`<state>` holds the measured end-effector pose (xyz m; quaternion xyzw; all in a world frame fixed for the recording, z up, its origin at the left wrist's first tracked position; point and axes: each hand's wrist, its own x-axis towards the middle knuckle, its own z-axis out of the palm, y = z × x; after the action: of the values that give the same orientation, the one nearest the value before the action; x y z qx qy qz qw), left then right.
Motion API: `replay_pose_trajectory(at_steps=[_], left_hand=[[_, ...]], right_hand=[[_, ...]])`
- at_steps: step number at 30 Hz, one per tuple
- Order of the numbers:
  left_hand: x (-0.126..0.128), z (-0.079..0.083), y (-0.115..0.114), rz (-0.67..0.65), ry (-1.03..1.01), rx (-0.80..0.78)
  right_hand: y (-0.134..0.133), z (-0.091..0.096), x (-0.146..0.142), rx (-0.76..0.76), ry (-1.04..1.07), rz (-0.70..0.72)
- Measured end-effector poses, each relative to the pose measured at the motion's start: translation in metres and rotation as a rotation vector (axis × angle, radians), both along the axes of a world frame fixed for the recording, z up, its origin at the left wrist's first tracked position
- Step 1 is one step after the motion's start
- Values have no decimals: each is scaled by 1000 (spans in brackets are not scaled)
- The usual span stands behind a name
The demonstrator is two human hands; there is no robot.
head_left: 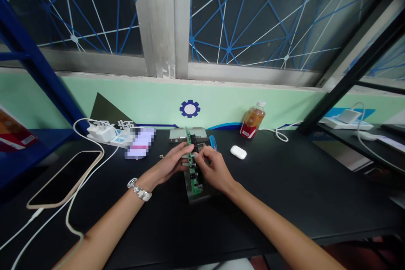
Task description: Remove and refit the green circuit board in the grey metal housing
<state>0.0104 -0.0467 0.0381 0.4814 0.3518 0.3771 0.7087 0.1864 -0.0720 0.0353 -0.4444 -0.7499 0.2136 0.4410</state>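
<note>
A narrow green circuit board [193,173] stands on edge over a grey metal plate [196,196] on the black desk [284,185]. My left hand [172,162] grips the board from the left, fingers curled round its upper part; a watch sits on that wrist. My right hand [213,166] pinches the board from the right, fingertips meeting the left hand's near the top. A blue-handled tool [213,142] lies just behind my right hand. A second grey plate [180,135] lies flat behind the board.
A phone [65,179] on a white cable lies at the left, with a white charger [103,133] and power strip behind it. A white earbud case [238,152] and an orange drink bottle [253,120] sit to the right. A black shelf frame [348,80] rises at the far right.
</note>
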Motion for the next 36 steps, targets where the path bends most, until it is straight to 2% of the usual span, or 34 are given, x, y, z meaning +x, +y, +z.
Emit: replay_pose_trajectory(at_steps=[3, 7, 10, 20, 24, 28, 32, 36], left_hand=[[2, 2, 1, 71, 48, 31], [6, 7, -1, 147, 73, 70], [8, 10, -3, 185, 129, 86], [3, 7, -4, 190, 274, 176], [-16, 11, 1, 101, 283, 221], [-37, 21, 3, -32, 205, 214], [-43, 25, 4, -151, 134, 222], [-41, 20, 5, -141, 139, 222]], right_hand=[[-2, 7, 1, -119, 95, 34], [-5, 17, 3, -268, 284, 152], [-6, 23, 5, -355, 334, 202], [-8, 23, 7, -375, 263, 206], [-5, 22, 18, -414, 292, 240], [5, 20, 35, -446, 302, 246], [12, 15, 44, -500, 272, 248], [11, 13, 41, -463, 311, 209]])
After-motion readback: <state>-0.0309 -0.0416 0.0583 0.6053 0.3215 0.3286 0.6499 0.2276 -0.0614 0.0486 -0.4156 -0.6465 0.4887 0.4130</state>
